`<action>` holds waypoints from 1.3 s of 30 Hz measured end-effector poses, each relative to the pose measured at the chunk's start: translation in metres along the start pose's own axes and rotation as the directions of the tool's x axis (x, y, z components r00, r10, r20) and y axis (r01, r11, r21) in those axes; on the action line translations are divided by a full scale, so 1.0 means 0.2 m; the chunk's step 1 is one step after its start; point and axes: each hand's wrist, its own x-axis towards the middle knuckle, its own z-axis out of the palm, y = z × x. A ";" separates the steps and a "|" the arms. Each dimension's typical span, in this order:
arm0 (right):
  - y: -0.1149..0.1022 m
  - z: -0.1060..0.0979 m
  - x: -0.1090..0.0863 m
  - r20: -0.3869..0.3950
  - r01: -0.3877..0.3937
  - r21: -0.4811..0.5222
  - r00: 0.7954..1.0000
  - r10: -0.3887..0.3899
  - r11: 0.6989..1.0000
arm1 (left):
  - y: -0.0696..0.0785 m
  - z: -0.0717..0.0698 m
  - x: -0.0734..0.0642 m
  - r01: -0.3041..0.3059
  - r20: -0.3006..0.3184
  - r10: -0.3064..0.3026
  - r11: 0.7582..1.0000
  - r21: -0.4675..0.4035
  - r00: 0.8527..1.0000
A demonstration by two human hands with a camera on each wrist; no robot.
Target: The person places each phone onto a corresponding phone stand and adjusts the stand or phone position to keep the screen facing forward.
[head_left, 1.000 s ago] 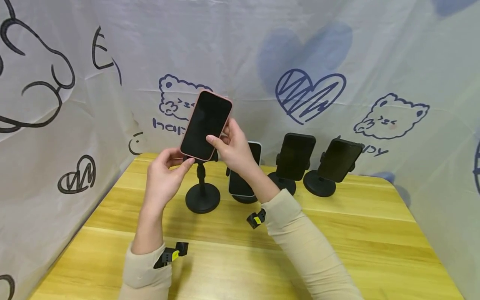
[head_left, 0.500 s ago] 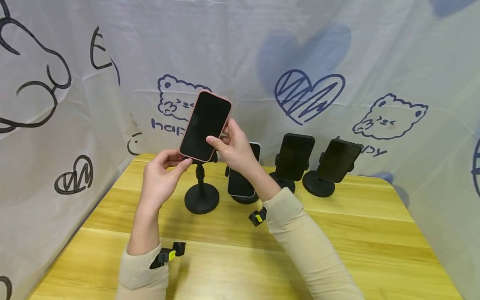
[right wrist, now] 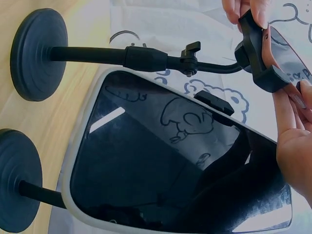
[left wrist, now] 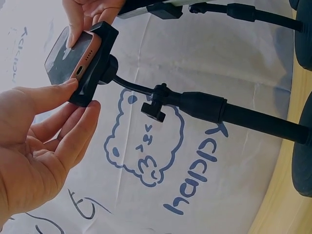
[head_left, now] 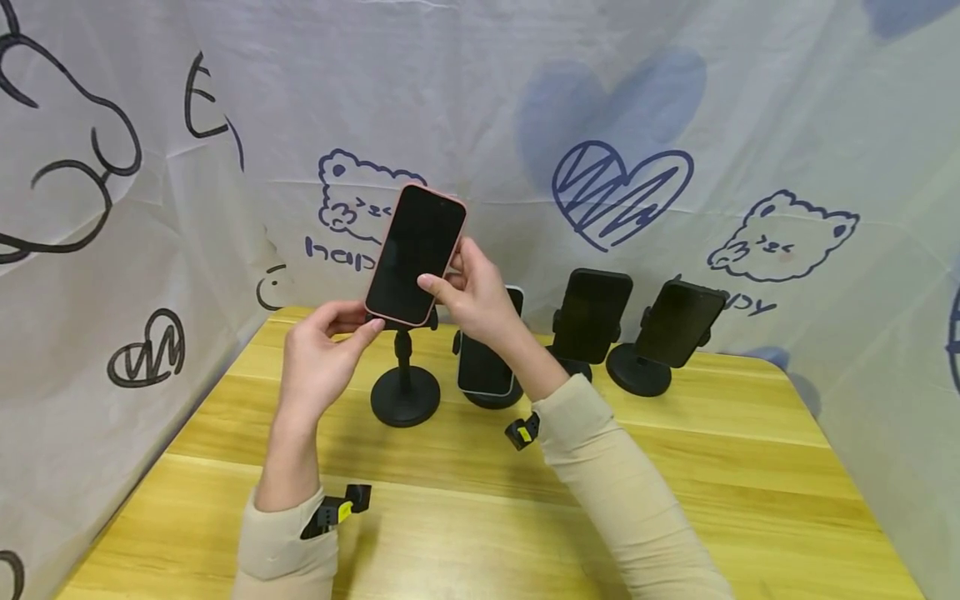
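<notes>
A smartphone [head_left: 415, 250] in a pink case leans, screen toward me, against the clamp [left wrist: 104, 44] of a black phone stand [head_left: 405, 397]. My right hand [head_left: 482, 293] grips the phone by its right side, thumb on the screen and fingers behind. With the left hand [head_left: 318, 354] I pinch the clamp at the phone's lower left corner; the left wrist view has the thumb [left wrist: 68, 87] at the phone's bottom edge and the fingers behind the clamp. In the right wrist view the clamp [right wrist: 253, 53] lies across the back of the phone.
Right of this stand, a white-edged phone [head_left: 483, 367] sits in another stand, partly behind the right forearm. Two more stands hold black phones, one at centre right [head_left: 594, 315] and one farther right [head_left: 678, 323]. A drawn-on cloth [head_left: 495, 108] hangs behind the wooden table [head_left: 450, 517].
The left hand has shifted slightly left, its fingers still at the phone's lower corner. The phone and right hand have stayed almost in place.
</notes>
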 end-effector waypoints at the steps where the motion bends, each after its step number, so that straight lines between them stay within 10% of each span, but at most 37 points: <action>1: 0.00 0.00 0.00 0.004 0.000 -0.001 1.000 0.000 1.000 | 0.00 0.00 0.00 0.000 -0.001 0.000 1.000 0.001 1.000; 39: -0.10 -0.03 0.06 0.178 -0.041 -0.271 0.980 0.092 0.962 | -0.01 -0.02 0.01 0.049 -0.005 -0.049 0.999 -0.010 0.999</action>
